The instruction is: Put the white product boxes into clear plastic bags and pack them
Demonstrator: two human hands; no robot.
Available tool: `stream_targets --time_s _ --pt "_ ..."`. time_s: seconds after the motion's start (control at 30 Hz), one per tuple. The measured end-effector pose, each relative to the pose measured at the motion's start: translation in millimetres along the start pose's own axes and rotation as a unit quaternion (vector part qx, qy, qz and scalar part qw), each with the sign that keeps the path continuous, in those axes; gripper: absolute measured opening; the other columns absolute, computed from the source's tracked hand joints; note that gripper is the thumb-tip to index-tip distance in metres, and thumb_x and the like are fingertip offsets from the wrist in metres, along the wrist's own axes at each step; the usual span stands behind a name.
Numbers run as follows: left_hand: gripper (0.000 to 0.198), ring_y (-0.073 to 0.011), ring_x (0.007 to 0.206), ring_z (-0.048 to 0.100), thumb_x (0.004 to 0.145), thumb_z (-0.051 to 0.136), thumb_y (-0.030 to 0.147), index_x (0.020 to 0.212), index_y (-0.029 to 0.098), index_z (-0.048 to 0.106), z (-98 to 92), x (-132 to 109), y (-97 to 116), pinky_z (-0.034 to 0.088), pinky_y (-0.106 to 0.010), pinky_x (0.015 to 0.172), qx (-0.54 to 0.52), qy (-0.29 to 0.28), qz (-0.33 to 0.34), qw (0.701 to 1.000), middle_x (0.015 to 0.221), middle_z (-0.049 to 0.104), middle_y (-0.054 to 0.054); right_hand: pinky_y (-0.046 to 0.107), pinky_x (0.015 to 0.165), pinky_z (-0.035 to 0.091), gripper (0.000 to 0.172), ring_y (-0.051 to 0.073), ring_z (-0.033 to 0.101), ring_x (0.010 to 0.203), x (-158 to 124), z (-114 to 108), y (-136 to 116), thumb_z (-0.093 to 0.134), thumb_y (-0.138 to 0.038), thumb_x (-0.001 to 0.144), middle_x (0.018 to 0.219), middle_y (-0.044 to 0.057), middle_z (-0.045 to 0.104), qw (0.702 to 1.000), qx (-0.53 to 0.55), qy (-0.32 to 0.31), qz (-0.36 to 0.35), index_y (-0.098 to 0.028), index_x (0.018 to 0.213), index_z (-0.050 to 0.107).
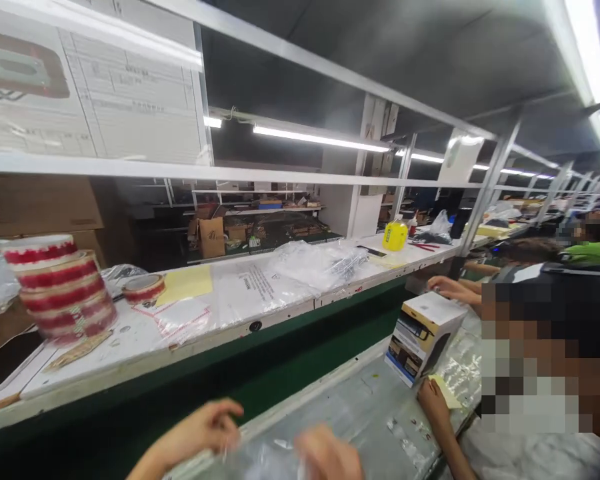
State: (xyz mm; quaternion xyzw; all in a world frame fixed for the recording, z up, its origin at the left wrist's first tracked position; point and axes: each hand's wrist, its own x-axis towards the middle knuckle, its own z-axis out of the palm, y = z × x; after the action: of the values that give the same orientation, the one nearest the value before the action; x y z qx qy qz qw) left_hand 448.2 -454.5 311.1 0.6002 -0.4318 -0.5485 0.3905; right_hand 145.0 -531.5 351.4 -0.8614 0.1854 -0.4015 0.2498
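My left hand (197,430) is over the near edge of the grey work surface, fingers loosely bent and apart, with nothing seen in them. To its right is my right hand (330,455), smeared by motion, so its fingers cannot be made out. Between and below the two hands lies a clear plastic bag (267,460), partly cut off by the bottom of the view. Whether the right hand touches the bag is unclear. Farther right, a printed product box (420,337) stands upright on the same surface, near a co-worker's hands.
A white shelf (285,337) runs across ahead, beyond a green gap. On it are stacked red-and-white tape rolls (63,287), another tape roll (144,288), yellow paper (186,285), plastic bags (315,263) and a yellow container (395,235). A co-worker (535,373) sits at right.
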Motion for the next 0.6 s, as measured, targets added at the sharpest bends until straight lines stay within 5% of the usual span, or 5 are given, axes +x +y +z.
stream_targets --time_s 0.1,0.2,0.3,0.4,0.6 --pt "0.043 -0.0260 0.098 0.067 0.076 0.079 0.048 0.112 0.025 0.071 -5.9 -42 65 0.051 -0.036 0.091 -0.028 0.130 0.130 0.982 0.105 0.074 -0.009 0.030 0.064 0.053 0.037 0.020 0.068 0.072 23 2 9 0.033 -0.036 0.102 0.083 0.003 0.072 0.998 -0.014 0.036 0.054 -0.027 0.111 0.068" --pt "0.065 -0.0333 0.124 0.058 0.079 0.074 0.053 0.136 0.024 0.060 17.1 -78 105 0.046 -0.043 0.104 -0.008 0.074 0.173 0.982 0.134 0.063 -0.014 0.025 0.055 0.040 0.038 0.015 0.058 0.056 39 3 7 0.035 -0.042 0.104 0.068 0.001 0.065 0.993 -0.049 0.042 0.095 -0.020 0.110 0.064" --pt "0.078 -0.0274 0.106 0.065 0.070 0.084 0.037 0.142 0.030 0.055 48.5 -89 110 0.051 -0.034 0.089 0.179 0.020 0.080 0.980 0.120 0.071 -0.006 0.025 0.053 0.031 0.040 0.012 0.046 0.051 46 2 4 0.034 -0.043 0.104 0.060 -0.001 0.055 0.995 -0.048 -0.001 0.086 -0.019 0.090 0.063" --pt "0.021 -0.0194 0.065 0.063 0.080 0.072 0.034 0.097 0.022 0.075 50.2 -83 99 0.047 -0.028 0.063 0.232 -0.089 -0.016 0.969 0.074 0.073 -0.002 0.025 0.052 0.025 0.049 0.010 0.036 0.052 49 -6 10 0.041 -0.048 0.101 0.055 -0.004 0.045 0.981 0.001 -0.166 0.095 -0.019 0.064 0.055" --pt "0.033 -0.0172 0.045 0.054 0.085 0.065 0.052 0.070 0.022 0.065 -15.8 -87 93 0.036 -0.027 0.044 0.184 -0.230 -0.121 0.948 0.066 0.072 -0.007 0.029 0.074 0.047 0.054 0.016 0.060 0.073 40 -23 31 0.065 -0.070 0.077 0.079 0.004 0.067 0.750 0.338 -0.568 0.030 -0.018 0.063 0.067"
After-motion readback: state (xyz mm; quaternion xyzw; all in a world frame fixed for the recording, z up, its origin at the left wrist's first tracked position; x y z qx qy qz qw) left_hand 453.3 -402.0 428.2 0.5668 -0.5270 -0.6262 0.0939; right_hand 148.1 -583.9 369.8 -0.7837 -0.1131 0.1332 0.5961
